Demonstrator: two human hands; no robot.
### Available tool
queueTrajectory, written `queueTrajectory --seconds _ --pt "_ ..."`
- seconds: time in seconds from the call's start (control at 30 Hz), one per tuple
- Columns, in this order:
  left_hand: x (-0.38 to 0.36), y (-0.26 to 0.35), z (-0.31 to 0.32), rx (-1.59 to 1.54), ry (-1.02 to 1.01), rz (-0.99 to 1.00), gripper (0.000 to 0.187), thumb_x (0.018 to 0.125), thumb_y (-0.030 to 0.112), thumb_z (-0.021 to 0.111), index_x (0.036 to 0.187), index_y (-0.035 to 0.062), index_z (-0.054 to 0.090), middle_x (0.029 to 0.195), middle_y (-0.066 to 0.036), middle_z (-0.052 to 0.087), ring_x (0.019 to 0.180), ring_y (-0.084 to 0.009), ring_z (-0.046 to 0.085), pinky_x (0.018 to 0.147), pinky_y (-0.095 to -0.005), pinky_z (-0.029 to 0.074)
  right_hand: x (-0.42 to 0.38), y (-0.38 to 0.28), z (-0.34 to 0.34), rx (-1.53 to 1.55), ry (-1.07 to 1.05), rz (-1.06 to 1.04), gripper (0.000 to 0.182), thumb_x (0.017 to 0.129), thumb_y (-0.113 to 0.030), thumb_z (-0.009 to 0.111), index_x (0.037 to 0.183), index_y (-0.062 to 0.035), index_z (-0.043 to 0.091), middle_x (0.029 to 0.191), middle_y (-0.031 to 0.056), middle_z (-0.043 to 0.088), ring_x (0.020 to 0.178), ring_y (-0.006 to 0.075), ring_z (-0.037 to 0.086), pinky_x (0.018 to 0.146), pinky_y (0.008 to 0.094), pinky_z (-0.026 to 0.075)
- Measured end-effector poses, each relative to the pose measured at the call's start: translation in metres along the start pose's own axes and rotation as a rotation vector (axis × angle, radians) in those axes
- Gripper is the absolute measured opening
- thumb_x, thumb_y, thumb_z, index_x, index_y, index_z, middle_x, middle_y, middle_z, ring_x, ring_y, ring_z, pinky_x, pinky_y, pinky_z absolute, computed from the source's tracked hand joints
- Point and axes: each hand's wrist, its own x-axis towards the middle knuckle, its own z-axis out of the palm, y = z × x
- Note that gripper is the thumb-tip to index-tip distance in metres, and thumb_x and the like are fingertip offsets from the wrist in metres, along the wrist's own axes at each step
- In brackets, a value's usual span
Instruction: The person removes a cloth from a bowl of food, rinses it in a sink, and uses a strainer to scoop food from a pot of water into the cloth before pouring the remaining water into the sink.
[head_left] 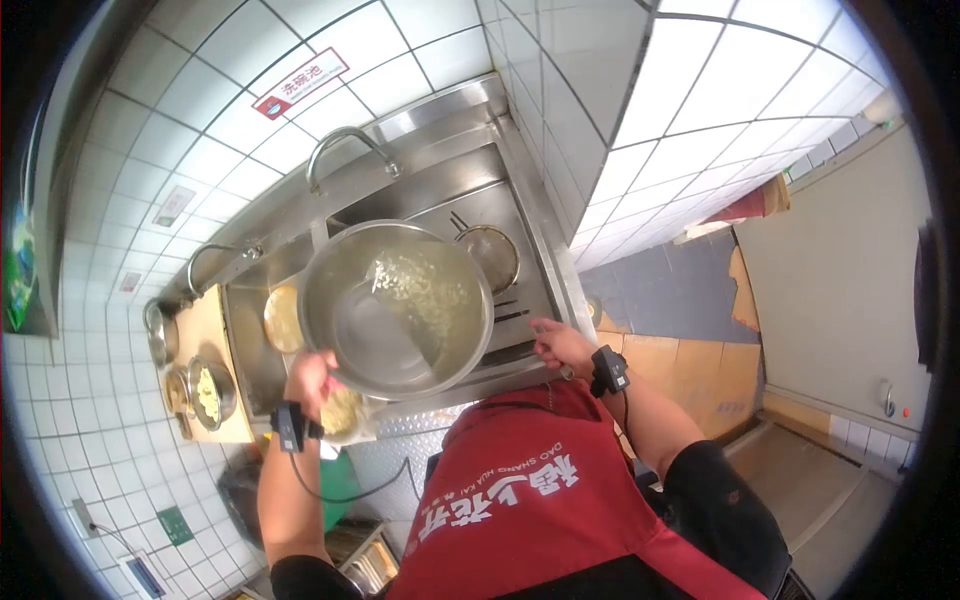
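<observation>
A large stainless steel basin (345,330) rests over the sink, tilted, with cloudy water and pale shreds gathered on its right side. My left hand (310,380) is closed on the basin's near-left rim, beside a bowl of pale yellow shreds (343,415). Toward the sink's front-right edge, my right hand (565,347) is apart from the basin, its index finger stretched out and the other fingers partly bent. I see nothing held in it. Behind the basin's right rim, a round mesh strainer (492,260) lies in the sink (525,225).
Curved faucets (345,135) rise behind the sink. A wooden board (210,340) at the left bears a metal bowl of yellow pieces (212,395). A round yellowish item (284,318) sits in the left basin. A tiled wall corner (600,150) stands close at right, with cardboard (690,380) on the floor.
</observation>
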Motion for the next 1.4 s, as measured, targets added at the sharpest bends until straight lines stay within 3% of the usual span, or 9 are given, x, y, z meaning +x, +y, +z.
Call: queueTrajectory --seconds 0.2,0.5,0.8,0.87,1.17,1.27,1.4 --pt "0.005 0.008 0.010 0.054 -0.027 0.006 0.023 0.075 0.001 0.056 0.098 -0.0033 0.059 0.078 -0.009 0.062 0.050 -0.0195 0.056 0.040 -0.0299 0.048 -0.006 0.004 -0.003 0.032 -0.002 0.011 0.053 0.096 -0.008 0.044 0.149 -0.0108 0.035 0.079 0.0033 0.053 0.058 0.0106 0.044 0.049 0.0273 0.037" --pt "-0.004 0.025 0.018 0.150 -0.115 0.115 0.025 0.078 0.001 0.055 0.100 -0.0082 0.059 0.087 -0.013 0.066 0.053 -0.0216 0.060 0.043 -0.0316 0.051 -0.001 0.011 -0.011 0.057 0.002 -0.010 0.052 0.095 -0.007 0.046 0.146 -0.0107 0.037 0.076 0.0034 0.053 0.057 0.0110 0.044 0.049 0.0272 0.036" --pt "-0.005 0.037 0.017 0.287 -0.055 0.094 0.027 0.078 0.002 0.055 0.102 -0.0093 0.060 0.083 -0.015 0.066 0.048 -0.0207 0.058 0.036 -0.0269 0.041 -0.003 0.019 -0.016 0.017 0.002 -0.015 0.049 0.096 -0.008 0.046 0.145 -0.0073 0.039 0.073 0.0035 0.052 0.055 0.0117 0.044 0.048 0.0276 0.036" --pt "-0.010 0.043 0.018 0.343 -0.016 0.070 0.036 0.077 -0.008 0.051 0.112 -0.0152 0.055 0.093 -0.020 0.067 0.074 -0.0337 0.071 0.064 -0.0470 0.064 -0.003 0.022 -0.019 -0.020 -0.006 -0.028 0.049 0.096 -0.008 0.046 0.144 -0.0065 0.039 0.073 0.0034 0.051 0.055 0.0117 0.044 0.048 0.0276 0.036" --pt "-0.001 0.048 0.009 0.381 0.046 0.120 0.038 0.075 -0.005 0.053 0.112 -0.0121 0.055 0.091 -0.018 0.066 0.069 -0.0326 0.069 0.055 -0.0445 0.063 -0.014 0.019 -0.014 -0.022 -0.003 0.016 0.050 0.095 -0.007 0.045 0.144 -0.0042 0.039 0.078 0.0030 0.053 0.058 0.0105 0.045 0.050 0.0263 0.038" --pt "-0.048 0.072 0.037 0.372 0.071 0.120 0.041 0.073 -0.003 0.055 0.114 -0.0099 0.055 0.088 -0.015 0.065 0.066 -0.0307 0.067 0.053 -0.0430 0.062 -0.017 0.017 -0.011 -0.023 -0.014 0.014 0.050 0.094 -0.006 0.045 0.144 -0.0043 0.039 0.078 0.0027 0.053 0.059 0.0100 0.045 0.050 0.0255 0.038" --pt "-0.026 0.066 0.021 0.375 0.039 0.162 0.043 0.072 -0.001 0.055 0.115 -0.0080 0.054 0.086 -0.014 0.063 0.064 -0.0283 0.065 0.049 -0.0412 0.060 -0.017 0.020 -0.011 -0.011 -0.021 0.009 0.050 0.094 -0.006 0.045 0.144 -0.0045 0.039 0.078 0.0028 0.053 0.059 0.0101 0.045 0.050 0.0255 0.038"
